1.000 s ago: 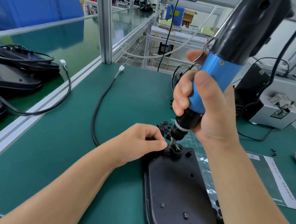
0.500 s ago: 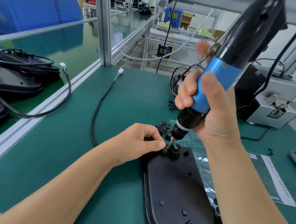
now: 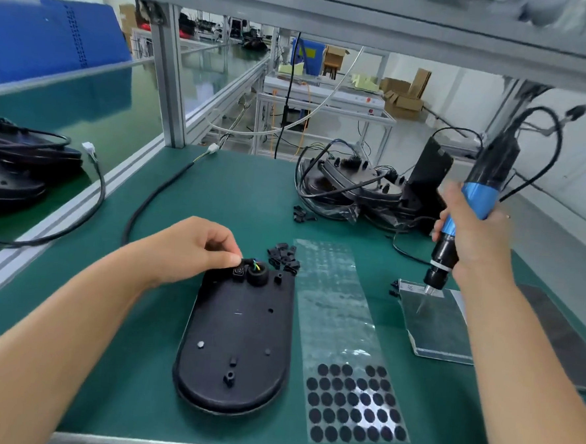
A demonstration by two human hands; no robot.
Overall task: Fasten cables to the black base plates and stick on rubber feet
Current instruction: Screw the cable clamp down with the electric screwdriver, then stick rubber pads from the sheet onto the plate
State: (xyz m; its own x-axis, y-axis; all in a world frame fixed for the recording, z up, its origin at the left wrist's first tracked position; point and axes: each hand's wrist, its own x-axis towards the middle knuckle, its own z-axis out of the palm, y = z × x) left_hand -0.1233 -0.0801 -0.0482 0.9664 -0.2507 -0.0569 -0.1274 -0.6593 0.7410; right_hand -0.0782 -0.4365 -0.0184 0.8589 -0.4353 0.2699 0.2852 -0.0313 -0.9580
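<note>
Head view: mid-frame, the left hand (image 3: 194, 250) pinches the cable (image 3: 156, 196) end at the top of the black base plate (image 3: 236, 342); at right, the right hand (image 3: 472, 233) grips the screwdriver (image 3: 455, 231), tip over a dark pad (image 3: 436, 323). Cable-fastening step, I judge; next, bring the tip onto the clamp (image 3: 239, 271), or peel rubber feet (image 3: 352, 404)

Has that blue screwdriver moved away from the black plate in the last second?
Yes. The screwdriver has swung right, off the plate; its tip now hangs over the dark pad.
</note>
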